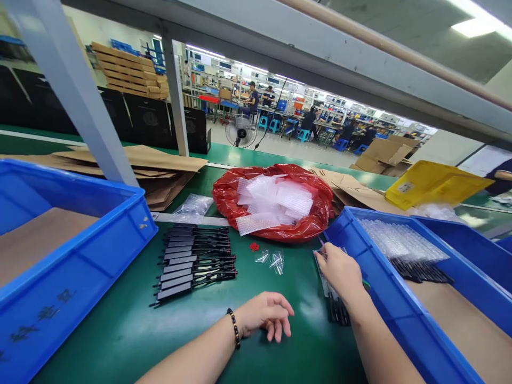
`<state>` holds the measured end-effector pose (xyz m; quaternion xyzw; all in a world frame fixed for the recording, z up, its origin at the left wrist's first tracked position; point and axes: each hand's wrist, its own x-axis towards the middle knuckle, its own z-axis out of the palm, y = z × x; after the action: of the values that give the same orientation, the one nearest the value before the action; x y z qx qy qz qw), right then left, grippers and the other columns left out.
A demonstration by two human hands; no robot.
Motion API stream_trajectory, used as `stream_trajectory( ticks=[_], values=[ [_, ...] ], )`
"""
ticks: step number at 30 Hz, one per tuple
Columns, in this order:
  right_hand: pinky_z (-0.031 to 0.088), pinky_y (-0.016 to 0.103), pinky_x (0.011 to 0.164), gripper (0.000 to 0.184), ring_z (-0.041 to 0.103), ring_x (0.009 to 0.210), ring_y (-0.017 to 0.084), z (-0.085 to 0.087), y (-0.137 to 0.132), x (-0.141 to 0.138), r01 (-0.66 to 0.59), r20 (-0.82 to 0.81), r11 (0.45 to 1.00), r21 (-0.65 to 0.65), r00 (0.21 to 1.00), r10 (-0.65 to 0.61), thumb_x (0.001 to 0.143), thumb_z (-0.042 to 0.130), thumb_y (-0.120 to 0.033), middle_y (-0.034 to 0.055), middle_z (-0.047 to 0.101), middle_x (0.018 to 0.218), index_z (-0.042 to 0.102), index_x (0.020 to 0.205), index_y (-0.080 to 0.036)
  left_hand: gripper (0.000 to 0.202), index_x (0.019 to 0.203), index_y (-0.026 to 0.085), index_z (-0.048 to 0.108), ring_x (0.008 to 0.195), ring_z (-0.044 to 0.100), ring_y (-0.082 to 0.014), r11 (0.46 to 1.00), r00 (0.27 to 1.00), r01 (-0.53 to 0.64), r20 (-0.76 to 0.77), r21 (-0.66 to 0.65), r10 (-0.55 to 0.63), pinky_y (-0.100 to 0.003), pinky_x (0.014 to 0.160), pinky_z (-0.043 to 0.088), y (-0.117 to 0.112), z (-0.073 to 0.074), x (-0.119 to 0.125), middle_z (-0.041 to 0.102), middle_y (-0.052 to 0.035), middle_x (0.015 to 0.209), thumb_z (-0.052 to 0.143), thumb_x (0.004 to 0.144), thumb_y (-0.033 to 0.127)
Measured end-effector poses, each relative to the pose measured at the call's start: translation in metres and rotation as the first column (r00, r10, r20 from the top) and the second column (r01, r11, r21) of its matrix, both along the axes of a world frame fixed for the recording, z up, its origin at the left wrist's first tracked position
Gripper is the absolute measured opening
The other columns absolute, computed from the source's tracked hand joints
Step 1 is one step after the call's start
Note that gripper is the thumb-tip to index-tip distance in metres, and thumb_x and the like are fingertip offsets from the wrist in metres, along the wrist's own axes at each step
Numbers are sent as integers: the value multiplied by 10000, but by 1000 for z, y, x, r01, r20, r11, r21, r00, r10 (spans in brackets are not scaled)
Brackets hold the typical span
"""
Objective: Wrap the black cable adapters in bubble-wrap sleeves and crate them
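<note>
Left hand (266, 314) resting loosely curled and empty on smooth green tabletop (120, 330); right hand (340, 272) pinching thin black parts in clear bags (334, 304) beside glossy blue bin (384, 298).

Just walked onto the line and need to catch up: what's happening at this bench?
A person works at a green table. The right hand rests on bagged black parts beside a blue plastic bin. The left hand lies empty on the table. A row of black flat parts and a red bag of bubble-wrap pouches lie ahead.
</note>
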<state>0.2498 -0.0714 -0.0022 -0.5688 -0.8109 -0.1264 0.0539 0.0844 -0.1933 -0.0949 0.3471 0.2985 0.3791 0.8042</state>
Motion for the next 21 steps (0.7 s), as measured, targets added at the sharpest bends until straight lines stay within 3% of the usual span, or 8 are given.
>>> stream_trajectory(
  ticks=[3, 6, 9, 12, 16, 18, 21],
  values=[
    [380, 232, 599, 147, 598, 702, 151, 7, -26, -49, -366, -59, 930, -39, 930, 363, 828, 440, -219, 38, 626, 773, 574, 780, -181, 332, 758, 146, 633, 414, 553, -87, 967, 967, 253, -5, 37, -253, -164, 330, 359, -4, 0, -2, 654, -23, 612, 713, 604, 429],
    [377, 226, 566, 131, 592, 677, 141, 4, -55, -107, -621, -55, 764, -177, 781, 622, 787, 462, -160, 26, 621, 802, 588, 798, -195, 398, 723, 169, 653, 404, 555, -113, 899, 902, 431, -56, 75, -428, -185, 309, 369, -4, 1, -3, 643, -8, 582, 735, 529, 507],
    [379, 232, 529, 161, 592, 644, 148, -11, -79, -159, -768, -31, 575, -282, 606, 795, 762, 468, -141, 35, 622, 819, 604, 828, -195, 475, 696, 180, 662, 402, 565, -151, 829, 838, 545, -116, 125, -533, -214, 284, 375, -2, -3, -2, 639, -10, 560, 725, 452, 583],
    [397, 238, 526, 184, 606, 660, 165, -31, -92, -193, -821, -11, 453, -347, 487, 873, 753, 471, -135, 60, 630, 824, 624, 850, -168, 542, 673, 185, 662, 413, 578, -167, 776, 793, 608, -157, 169, -588, -221, 278, 380, 2, -14, 3, 637, -7, 550, 707, 383, 640],
    [406, 251, 529, 187, 615, 672, 186, -46, -95, -210, -800, 9, 433, -416, 473, 881, 736, 478, -120, 93, 644, 813, 654, 802, -126, 571, 647, 186, 655, 434, 590, -176, 773, 790, 611, -180, 170, -586, -241, 310, 414, 5, -25, 8, 630, 0, 546, 716, 309, 643],
    [398, 255, 530, 165, 606, 666, 187, -43, -91, -208, -807, -62, 418, -418, 484, 873, 734, 499, -150, 92, 643, 815, 659, 767, -127, 570, 643, 183, 653, 447, 594, -175, 785, 799, 600, -170, 154, -577, -251, 334, 433, 5, -25, 7, 630, -1, 549, 725, 298, 631],
    [378, 235, 546, 123, 566, 633, 148, -23, -76, -192, -833, -325, 371, -409, 513, 794, 739, 541, -194, 41, 629, 728, 656, 724, -155, 557, 669, 183, 646, 462, 591, -155, 819, 827, 561, -126, 116, -549, -242, 372, 451, 3, -17, 2, 638, -2, 568, 741, 319, 606]
  ],
)
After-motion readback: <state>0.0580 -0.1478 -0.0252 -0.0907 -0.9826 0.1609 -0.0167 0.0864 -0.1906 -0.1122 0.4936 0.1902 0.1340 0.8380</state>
